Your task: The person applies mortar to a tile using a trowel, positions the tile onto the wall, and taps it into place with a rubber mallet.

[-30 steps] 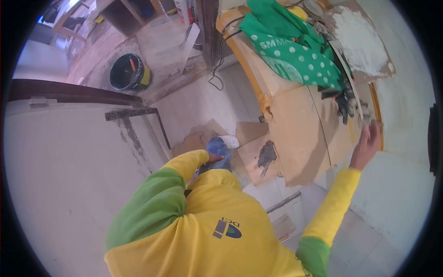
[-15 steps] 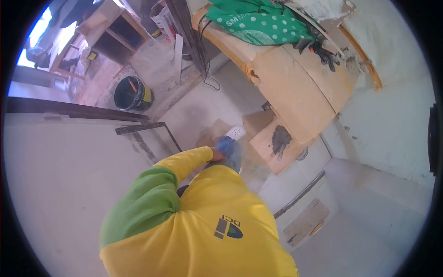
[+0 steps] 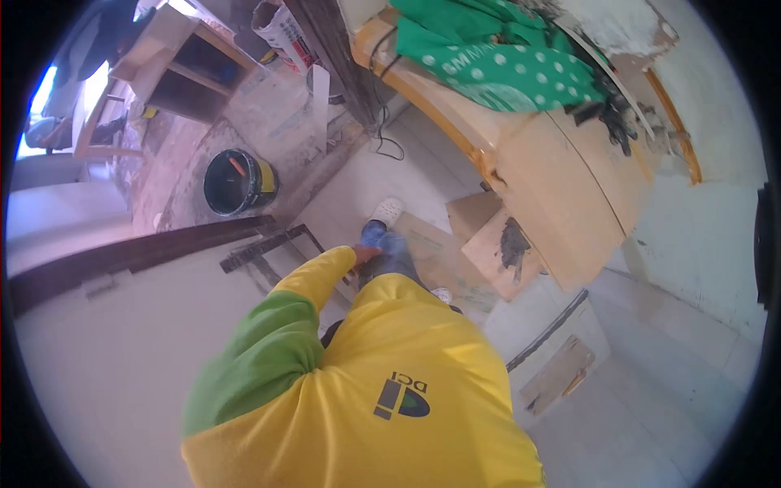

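My left hand, at the end of a yellow and green sleeve, is down at my jeans leg, by the knee. The hand appears small and its fingers are mostly hidden, so I cannot make out whether it grips anything. A white clog with holes is on the foot in front, and part of a second clog shows beside my yellow shirt. My right hand is out of view.
A black bucket stands beyond the dark door sill. To the right, a cardboard-covered surface carries a green dotted bag and black gloves. A board with dark mortar lies below. A wooden float lies farther right.
My view has shifted, and the front foot now appears farther forward and to the left. A second clog has come into view. My left hand stays by the leg.
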A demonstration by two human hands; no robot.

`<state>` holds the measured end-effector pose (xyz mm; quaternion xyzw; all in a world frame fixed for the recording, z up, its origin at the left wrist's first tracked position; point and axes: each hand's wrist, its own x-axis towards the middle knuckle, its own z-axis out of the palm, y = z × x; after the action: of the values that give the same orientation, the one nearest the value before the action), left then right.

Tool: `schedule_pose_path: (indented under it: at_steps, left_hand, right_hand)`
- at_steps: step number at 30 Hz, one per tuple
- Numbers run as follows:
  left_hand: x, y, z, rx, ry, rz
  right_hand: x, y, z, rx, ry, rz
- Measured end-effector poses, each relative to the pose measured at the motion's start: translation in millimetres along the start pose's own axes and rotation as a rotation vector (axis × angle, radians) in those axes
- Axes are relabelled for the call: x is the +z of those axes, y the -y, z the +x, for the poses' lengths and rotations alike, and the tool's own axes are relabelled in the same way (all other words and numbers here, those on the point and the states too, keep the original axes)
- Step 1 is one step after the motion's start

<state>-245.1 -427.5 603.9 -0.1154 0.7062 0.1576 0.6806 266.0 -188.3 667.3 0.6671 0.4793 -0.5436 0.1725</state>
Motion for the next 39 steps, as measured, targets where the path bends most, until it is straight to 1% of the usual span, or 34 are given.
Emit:
schedule_pose_path:
  at_steps: [1,2,4,6,7,8,9,10,11,12,13,14,15,16,17,19,20,22,23,25,27,29,30,31,32,33,34,35,36,37,38,39]
  left_hand:
    - [-30,11,18,0.008,0.060,-0.051]
    - [-58,29,51,0.011,0.124,-0.106]
    - [-121,52,124,0.606,-0.027,1.534]
    - [-172,32,93,0.432,-0.143,1.490]
    - [-198,20,80,0.393,-0.183,1.518]
    - [-225,10,78,0.354,-0.222,1.547]
    - [-253,11,109,0.247,-0.308,1.350]
    - [-284,-8,108,0.237,-0.314,1.375]
    - [-308,-25,106,0.092,-0.581,0.679]
    - [-342,-31,138,0.269,-0.503,1.289]
    - [-337,-69,75,0.190,-0.808,0.367]
    - [-384,-65,161,0.291,-0.809,0.494]
    - [-367,-111,57,0.314,-0.875,0.192]
    - [-375,-131,48,0.415,-0.980,0.221]
    - [-385,-149,46,0.517,-1.083,0.249]
    - [-393,-180,20,0.620,-1.147,0.307]
    - [-398,-188,22,0.624,-1.141,0.309]
    - [-408,-206,28,0.586,-1.138,0.465]
    - [-411,-209,34,0.594,-1.133,0.470]
    - [-416,-218,40,0.458,-0.955,0.693]
    - [-419,-218,58,0.457,-0.924,0.737]
    - [-417,-214,59,0.381,-0.867,0.725]
    - [-418,-212,56,0.392,-0.868,0.738]
    - [-418,-211,51,0.396,-0.932,0.703]
    - [-422,-212,53,0.404,-0.996,0.668]
    - [-423,-213,55,0.425,-0.996,0.684]
    - [-427,-210,70,0.480,-1.090,0.728]
    - [-432,-210,83,0.543,-1.182,0.772]
    - [-431,-212,79,0.542,-1.168,0.822]
    - [-434,-219,88,0.553,-1.148,0.878]
    - [-459,-224,126,0.622,-1.111,0.871]
    - [-464,-224,123,0.614,-1.087,1.026]
  right_hand:
    - [13,21,-7,-0.003,-0.004,-0.005]
    - [26,43,-15,-0.006,-0.002,-0.013]
    - [52,90,-30,-0.024,0.005,-0.025]
    - [76,131,-44,-0.046,0.017,-0.030]
    - [88,150,-52,-0.055,0.024,-0.029]
    - [97,168,-61,-0.063,0.029,-0.024]
    - [107,184,-69,-0.069,0.036,-0.019]
    - [115,198,-77,-0.073,0.039,-0.012]
    - [122,208,-84,-0.073,0.040,-0.008]
    - [129,217,-90,-0.072,0.041,-0.007]
    - [135,222,-96,-0.064,0.045,-0.003]
    - [140,223,-100,-0.042,0.046,0.006]
    - [146,225,-104,-0.039,0.049,0.007]
    - [149,218,-101,-0.035,0.044,0.008]
    - [149,199,-93,-0.063,-0.002,-0.064]
    - [144,164,-84,-0.104,-0.087,-0.192]
    - [140,150,-82,-0.091,-0.101,-0.215]
    - [132,125,-82,-0.062,-0.117,-0.238]
    - [130,115,-83,-0.048,-0.124,-0.243]
    - [126,96,-85,-0.029,-0.140,-0.244]
    - [126,81,-87,-0.014,-0.156,-0.234]
    - [127,63,-87,0.001,-0.167,-0.215]
    - [127,53,-88,0.005,-0.173,-0.204]
    - [127,41,-87,0.008,-0.179,-0.189]
    - [129,32,-85,-0.053,-0.205,-0.225]
    - [134,22,-84,-0.110,-0.236,-0.258]
    - [143,32,-93,-0.103,-0.250,-0.234]
    - [146,43,-103,-0.078,-0.241,-0.301]
    - [151,53,-108,-0.049,-0.237,-0.363]
    - [151,58,-111,-0.165,-0.179,-0.388]
    - [147,60,-118,-0.271,-0.133,-0.413]
    - [155,86,-131,-0.079,-0.153,-0.276]
